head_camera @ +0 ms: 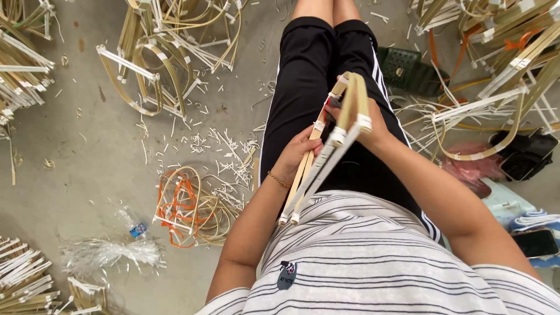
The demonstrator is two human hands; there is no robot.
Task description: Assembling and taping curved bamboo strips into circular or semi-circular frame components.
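Above the lap, left hand [297, 153] and right hand [364, 125] each grip the pale bent bamboo-strip frame [329, 149] with white tape bindings.

Single head view, looking steeply down, close over lap, floor beyond

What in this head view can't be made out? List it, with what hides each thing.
- Right hand: its fingers sit behind the bent bamboo frame, so the grip is unclear.
- Left hand: fingertips tucked under the frame's strips.
- Dark sandal: partly behind the knee.
- Phone: cut by the right edge.
- Small bottle: too small to read.
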